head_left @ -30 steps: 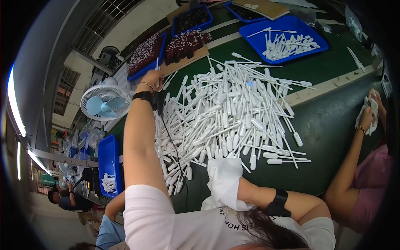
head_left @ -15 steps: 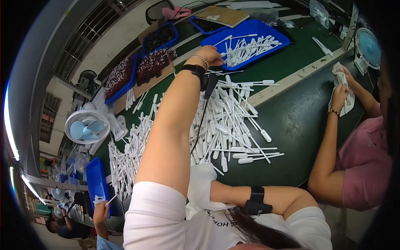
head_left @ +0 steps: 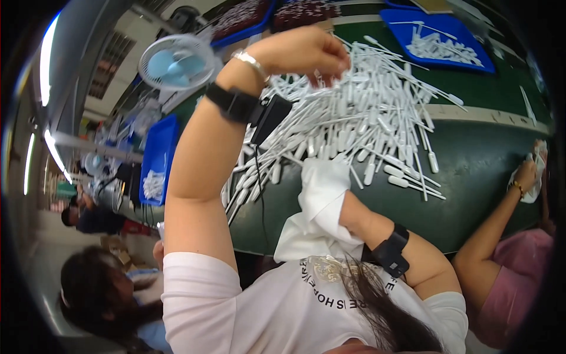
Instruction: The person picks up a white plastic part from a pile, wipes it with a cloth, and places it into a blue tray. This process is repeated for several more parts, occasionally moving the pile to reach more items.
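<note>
Over the heap of white plastic dropper pipettes [head_left: 354,109], my left hand [head_left: 315,56] hangs with its fingers bent downward and somewhat apart. I see no pipette in it, though the fingertips are slightly blurred. A white cloth [head_left: 323,197] covers my right hand close in front of my chest, at the near edge of the heap. The cloth is bunched around the hand, so the fingers themselves are hidden. Black straps with small dark devices sit on both my forearms, and a thin cable hangs from the left one.
A blue tray [head_left: 480,62] with pipettes stands at the far right. Another blue tray [head_left: 171,133] lies at the left, below a fan [head_left: 177,62]. A co-worker's hand [head_left: 526,174] holds a white cloth at the right; another person [head_left: 97,289] sits at lower left.
My left hand has come back from the far blue tray to above the heap. The view has turned, shifting the tray and heap rightward. My right hand remains in the cloth.
</note>
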A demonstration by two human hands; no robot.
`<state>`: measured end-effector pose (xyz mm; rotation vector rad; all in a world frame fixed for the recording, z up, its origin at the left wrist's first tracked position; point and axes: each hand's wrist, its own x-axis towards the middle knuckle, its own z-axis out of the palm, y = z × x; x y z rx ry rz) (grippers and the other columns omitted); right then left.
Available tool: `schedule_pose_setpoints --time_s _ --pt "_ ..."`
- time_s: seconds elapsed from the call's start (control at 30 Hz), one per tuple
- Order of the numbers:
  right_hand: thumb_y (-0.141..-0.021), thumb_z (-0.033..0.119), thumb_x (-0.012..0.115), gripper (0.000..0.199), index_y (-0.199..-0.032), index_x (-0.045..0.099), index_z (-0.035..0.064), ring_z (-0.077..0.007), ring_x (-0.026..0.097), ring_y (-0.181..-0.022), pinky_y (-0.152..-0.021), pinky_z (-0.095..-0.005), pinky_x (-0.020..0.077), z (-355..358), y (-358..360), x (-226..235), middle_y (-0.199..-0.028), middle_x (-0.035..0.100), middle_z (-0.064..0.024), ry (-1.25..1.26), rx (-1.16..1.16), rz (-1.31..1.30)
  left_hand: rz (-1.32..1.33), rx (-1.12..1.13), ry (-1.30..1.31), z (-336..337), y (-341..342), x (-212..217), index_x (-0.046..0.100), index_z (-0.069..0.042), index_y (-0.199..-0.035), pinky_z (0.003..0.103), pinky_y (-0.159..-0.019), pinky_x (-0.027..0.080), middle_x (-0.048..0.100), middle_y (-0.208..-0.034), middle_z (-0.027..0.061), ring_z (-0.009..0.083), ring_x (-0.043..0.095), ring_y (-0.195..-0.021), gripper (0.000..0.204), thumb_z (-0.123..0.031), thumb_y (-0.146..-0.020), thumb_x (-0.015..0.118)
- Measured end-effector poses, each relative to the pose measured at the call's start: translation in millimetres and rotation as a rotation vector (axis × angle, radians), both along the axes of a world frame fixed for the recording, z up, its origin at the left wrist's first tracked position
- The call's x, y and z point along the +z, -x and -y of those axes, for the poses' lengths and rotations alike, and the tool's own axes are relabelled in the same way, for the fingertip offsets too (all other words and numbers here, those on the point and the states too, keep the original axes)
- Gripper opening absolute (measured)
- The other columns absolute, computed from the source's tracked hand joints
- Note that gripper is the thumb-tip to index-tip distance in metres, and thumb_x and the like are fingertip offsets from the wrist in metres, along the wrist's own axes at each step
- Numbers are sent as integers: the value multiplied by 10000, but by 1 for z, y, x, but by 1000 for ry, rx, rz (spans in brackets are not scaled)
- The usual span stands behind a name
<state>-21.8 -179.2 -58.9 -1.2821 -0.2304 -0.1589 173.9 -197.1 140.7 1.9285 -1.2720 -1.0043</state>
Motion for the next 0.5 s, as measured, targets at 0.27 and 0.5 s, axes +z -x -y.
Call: schedule_pose_setpoints --time_s 0.27,0.5 --pt "-840 113 516 259 -1093 484 70 -101 516 -880 -761 -242 429 -9 11 20 -989 529 -11 -390 132 -444 417 364 -263 -172 9 -61 605 -12 -795 285 -549 469 601 -671 98 172 584 -554 143 -119 -725 542" --pt "-846 135 511 246 -1084 492 77 -94 523 -847 -732 -236 436 -2 7 15 -948 541 -4 -492 203 -463 726 531 -350 -238 38 -123 613 -56 -790 336 -609 457 599 -697 112 263 582 -658 144 -103 -663 565"
